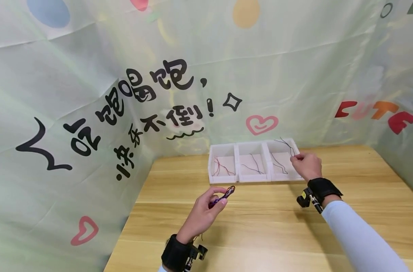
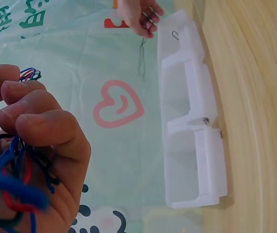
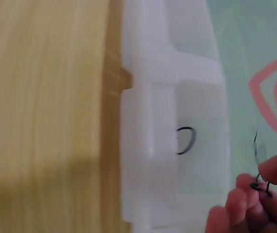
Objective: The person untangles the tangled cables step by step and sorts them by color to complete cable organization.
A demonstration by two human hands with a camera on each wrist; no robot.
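My left hand (image 1: 203,211) grips a bundle of thin coloured wires (image 1: 229,192), held over the table in front of the tray. Blue, red and dark strands of that bundle stick out on both sides of the curled fingers in the left wrist view. My right hand (image 1: 308,166) pinches a thin dark wire (image 3: 260,187) between thumb and fingers at the tray's right end. The white three-compartment tray (image 1: 223,180) holds red wires (image 1: 219,166) on the left, dark wires (image 1: 255,169) in the middle and a dark wire (image 1: 280,166) on the right.
The tray stands at the back of the wooden table (image 1: 261,226), close to a printed fabric backdrop (image 1: 312,75) that rises behind it and along both sides. Each wrist wears a black strap (image 1: 323,189) with a small camera.
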